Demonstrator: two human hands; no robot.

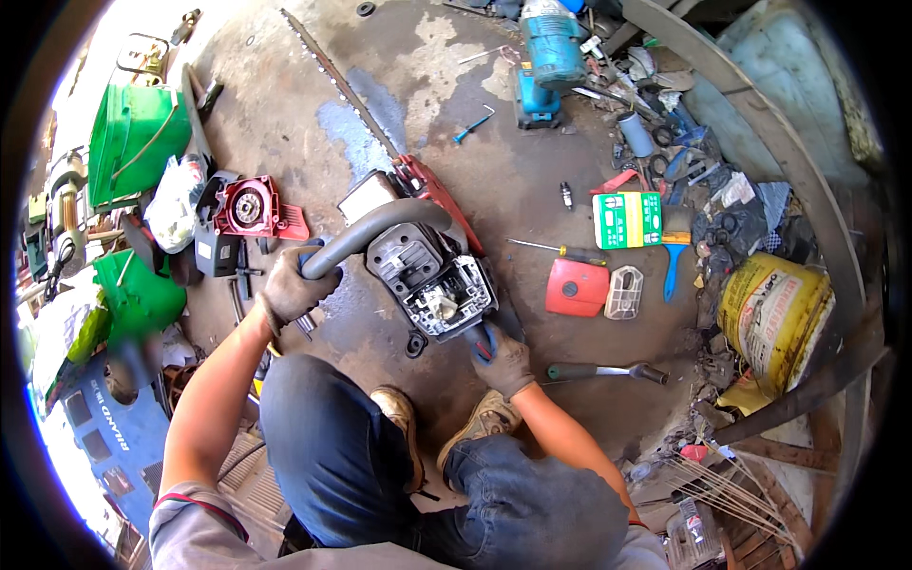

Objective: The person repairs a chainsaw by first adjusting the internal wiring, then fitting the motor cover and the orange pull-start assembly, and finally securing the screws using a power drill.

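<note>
Between my knees and the floor's middle is a chainsaw (435, 277) with its top cover off, so the inner engine parts show. Its bar and chain (342, 84) point away toward the far left. My left hand (299, 280), in a grey work glove, is wrapped round the curved front handle (380, 223). Gloved as well, my right hand (502, 359) grips the rear handle. Just right of the saw lie a screwdriver (570, 253), a red cover (577, 288) and a pale air filter (623, 292).
A red starter housing (256, 209) lies at left near green containers (138, 142). Farther off stands a teal cordless impact wrench (551, 57). On the right are a blue-handled brush (674, 261), a spark plug (566, 195), a ratchet wrench (608, 371) and a yellow bucket (774, 318).
</note>
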